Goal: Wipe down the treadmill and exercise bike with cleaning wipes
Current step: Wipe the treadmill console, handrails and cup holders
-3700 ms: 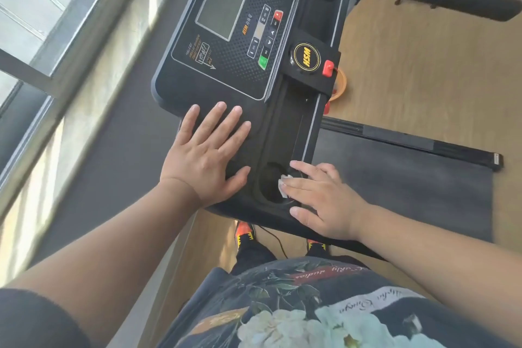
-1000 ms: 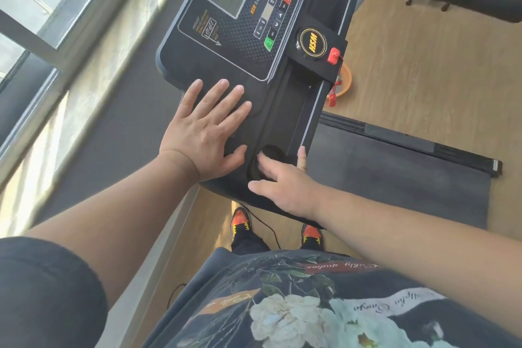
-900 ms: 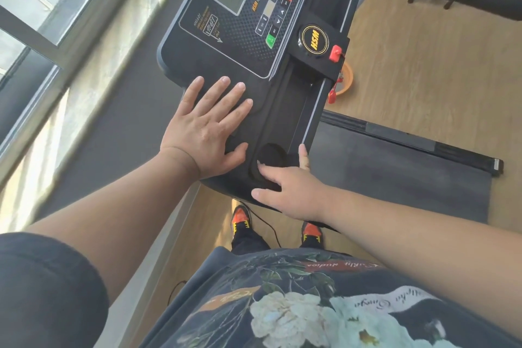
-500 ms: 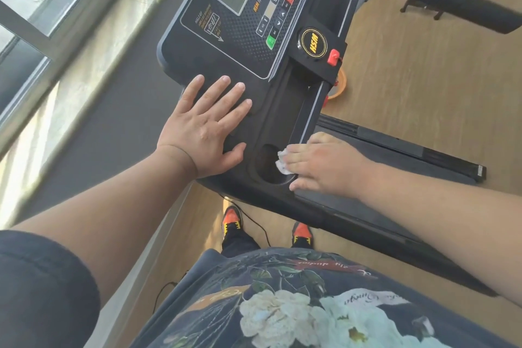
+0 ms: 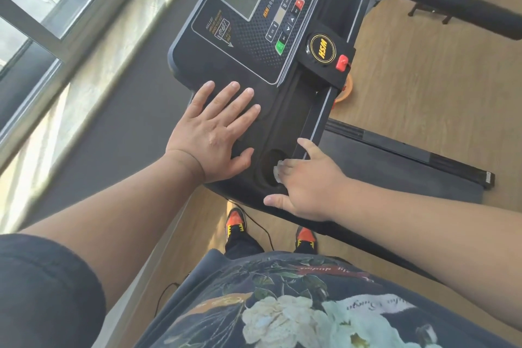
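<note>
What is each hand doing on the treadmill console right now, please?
Left hand: open, flat on the console.
Right hand: holding a white wipe at the cup holder.

Single head view, looking steeply down, tilted, close over treadmill console [image 5: 254,70].

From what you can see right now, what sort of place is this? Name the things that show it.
Probably a home or small gym room: a treadmill console with its belt, a wooden floor and a large window alongside.

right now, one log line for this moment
left hand flat on console | right hand pressing wipe into near cup holder | belt not yet wiped
</note>
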